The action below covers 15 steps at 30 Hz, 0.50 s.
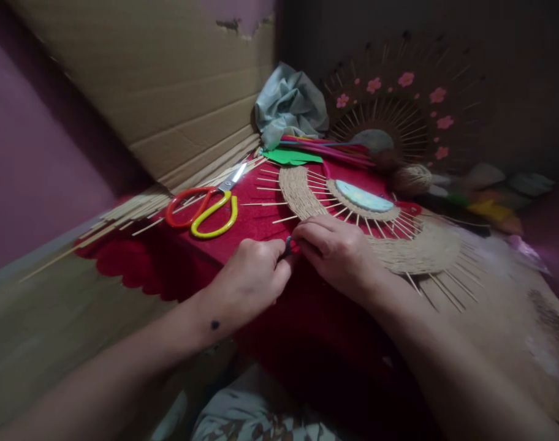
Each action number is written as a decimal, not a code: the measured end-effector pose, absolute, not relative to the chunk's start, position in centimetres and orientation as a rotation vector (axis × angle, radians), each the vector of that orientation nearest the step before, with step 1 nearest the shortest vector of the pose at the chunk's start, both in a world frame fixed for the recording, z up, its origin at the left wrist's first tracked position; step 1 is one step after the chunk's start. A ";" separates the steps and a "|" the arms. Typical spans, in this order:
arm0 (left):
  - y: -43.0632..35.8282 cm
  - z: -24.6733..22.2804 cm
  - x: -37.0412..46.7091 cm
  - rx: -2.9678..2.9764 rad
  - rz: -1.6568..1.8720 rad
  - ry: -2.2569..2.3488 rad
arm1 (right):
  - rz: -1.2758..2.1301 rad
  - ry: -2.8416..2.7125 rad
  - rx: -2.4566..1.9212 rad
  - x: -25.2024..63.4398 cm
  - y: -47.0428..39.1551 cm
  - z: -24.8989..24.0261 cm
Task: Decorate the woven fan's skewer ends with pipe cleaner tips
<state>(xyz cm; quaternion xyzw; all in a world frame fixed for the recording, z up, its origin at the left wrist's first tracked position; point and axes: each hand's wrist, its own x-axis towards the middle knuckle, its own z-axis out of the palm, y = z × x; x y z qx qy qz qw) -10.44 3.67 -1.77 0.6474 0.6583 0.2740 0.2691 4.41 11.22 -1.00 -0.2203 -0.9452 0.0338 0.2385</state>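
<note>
A half-round fan (406, 252) of thin sticks and woven tan cord lies on the red cloth, with a pale blue half-disc (363, 196) at its centre. My left hand (256, 269) is closed, thumb and forefinger pinching a small dark blue piece (288, 245) whose kind I cannot make out. Right beside it, my right hand (337, 248) rests over the fan's near left edge, its fingers bent and pressed together. Whatever lies in those fingers is hidden. Red and yellow handled scissors (210, 208) lie left of the fan, blades pointing away.
Thin sticks (132, 205) lie along the cardboard panel (169, 79) at left. Behind the fan are a green sheet (292, 157), crumpled grey-blue cloth (291, 104) and a ball of twine (412, 179). A larger fan with pink flowers (406, 79) stands at the back.
</note>
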 end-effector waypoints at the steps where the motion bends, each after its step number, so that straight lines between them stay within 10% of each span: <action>1: 3.7 -1.7 -10.5 1.874 0.674 1.852 | 0.091 -2.591 -0.607 4.4 11.3 -1.0; 15: 3.6 -0.4 -9.5 2.516 0.148 2.127 | 0.122 -2.546 -0.567 4.4 11.6 -1.5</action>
